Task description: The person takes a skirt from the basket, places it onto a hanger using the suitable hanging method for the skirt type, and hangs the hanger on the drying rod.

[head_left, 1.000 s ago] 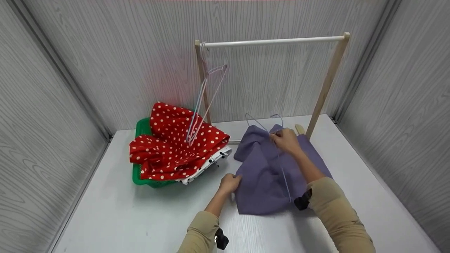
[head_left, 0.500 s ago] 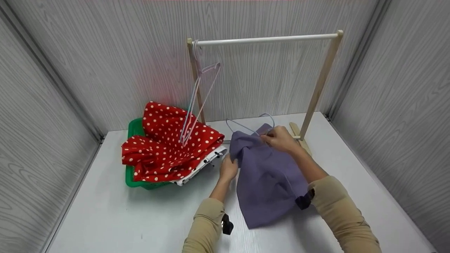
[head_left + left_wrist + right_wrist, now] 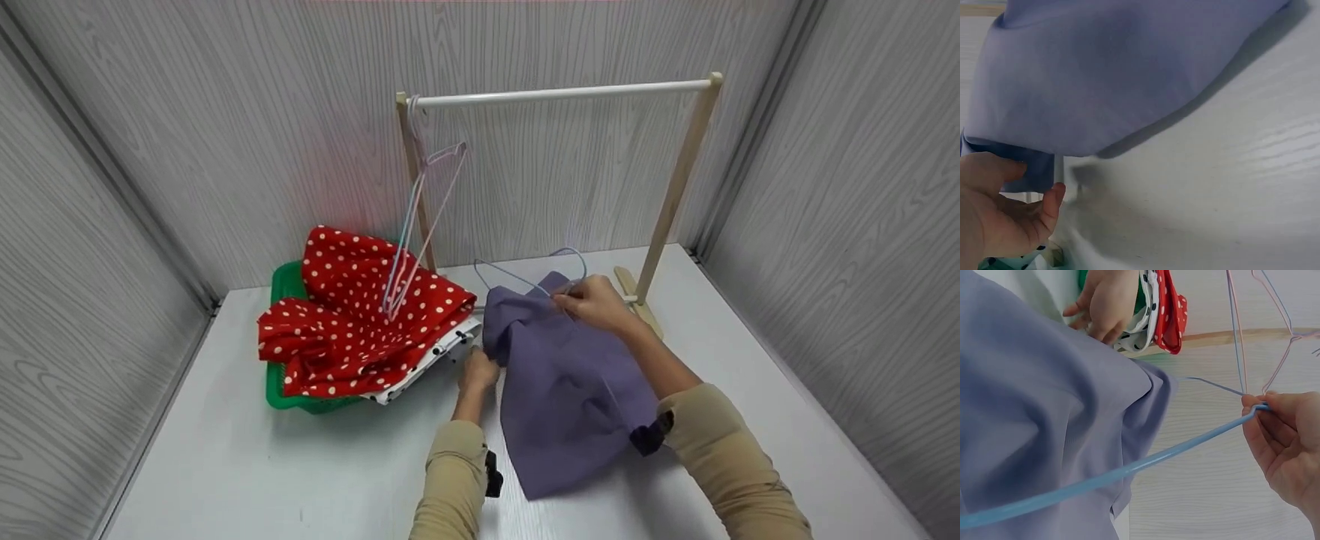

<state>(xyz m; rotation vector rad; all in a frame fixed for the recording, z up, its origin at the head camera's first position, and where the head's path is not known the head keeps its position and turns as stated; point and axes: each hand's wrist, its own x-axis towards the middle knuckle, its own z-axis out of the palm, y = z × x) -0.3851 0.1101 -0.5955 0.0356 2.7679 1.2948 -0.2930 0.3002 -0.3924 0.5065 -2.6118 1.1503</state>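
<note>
My right hand (image 3: 592,304) pinches a light-blue clothes hanger (image 3: 1129,469) at a bend in its bar, thumb against fingertips. A plain purple cloth garment (image 3: 562,375) drapes around the hanger, its lower part spread toward me over the table. Two curved ends of the hanger show past its far edge. Beside the garment's upper left edge is my left hand (image 3: 478,371). In the left wrist view its thumb and fingers (image 3: 1053,205) are apart, with a fold of the purple cloth (image 3: 1033,171) just beyond them. Much of the hanger is hidden by the cloth.
A green basket (image 3: 277,386) at left holds red polka-dot cloth (image 3: 360,330) and white black-spotted cloth (image 3: 427,360). Behind stands a wooden rack with a white rail (image 3: 555,94). Pink and blue hangers (image 3: 446,154) hang at its left end, reaching down over the red cloth.
My left hand has left the garment's lower left edge and moved farther along that side. The garment and hanger have shifted left, a lower corner now hanging nearer to me. My right hand keeps its pinch.
</note>
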